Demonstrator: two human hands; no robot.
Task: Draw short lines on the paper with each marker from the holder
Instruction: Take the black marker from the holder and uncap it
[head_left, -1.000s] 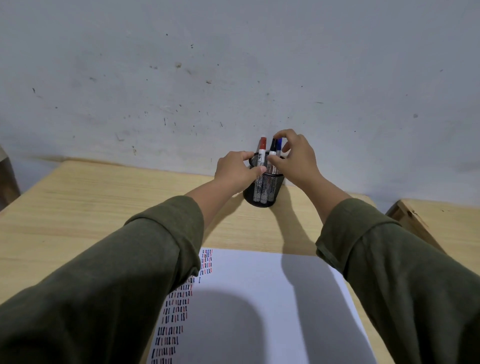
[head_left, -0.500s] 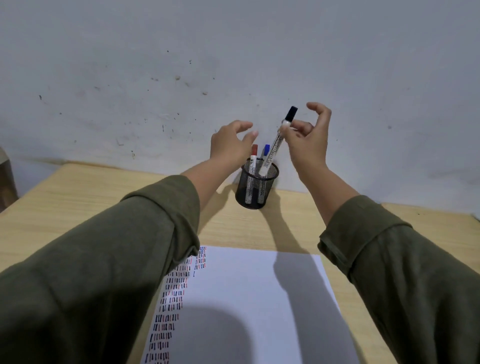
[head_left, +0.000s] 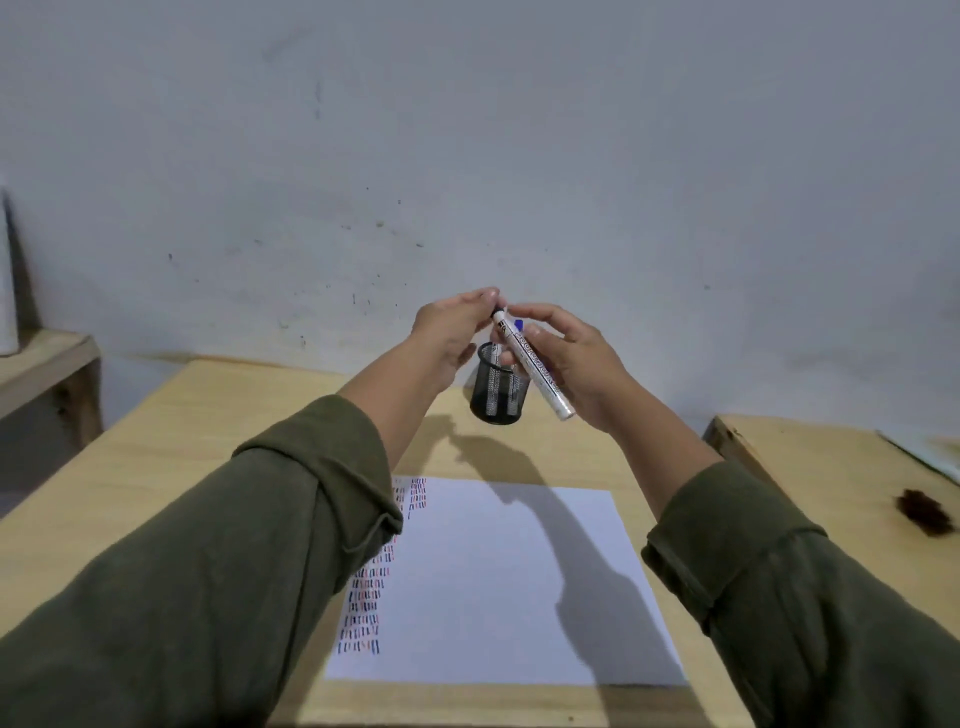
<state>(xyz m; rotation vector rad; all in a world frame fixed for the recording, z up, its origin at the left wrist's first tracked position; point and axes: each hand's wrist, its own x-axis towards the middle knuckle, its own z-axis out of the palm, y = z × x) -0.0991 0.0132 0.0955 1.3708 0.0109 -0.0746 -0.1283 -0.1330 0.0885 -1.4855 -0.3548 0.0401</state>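
My right hand (head_left: 576, 364) holds the white barrel of a black-capped marker (head_left: 535, 366) in the air above the black mesh holder (head_left: 496, 395). My left hand (head_left: 452, 332) pinches the marker's black cap at its upper end. The holder stands on the wooden table (head_left: 208, 426) near the wall, and a blue marker cap (head_left: 518, 325) peeks out behind my right fingers. The white paper (head_left: 498, 587) lies in front of me, with rows of short red, blue and black lines down its left side, partly hidden by my left sleeve.
A second wooden surface (head_left: 831, 467) with a dark knot sits at the right, separated by a gap. A low wooden shelf (head_left: 47, 364) stands at the left. The grey wall rises right behind the holder.
My right hand lifted the black-capped marker out of the holder and tilted it. My left hand left the holder's rim and closed on the marker's cap.
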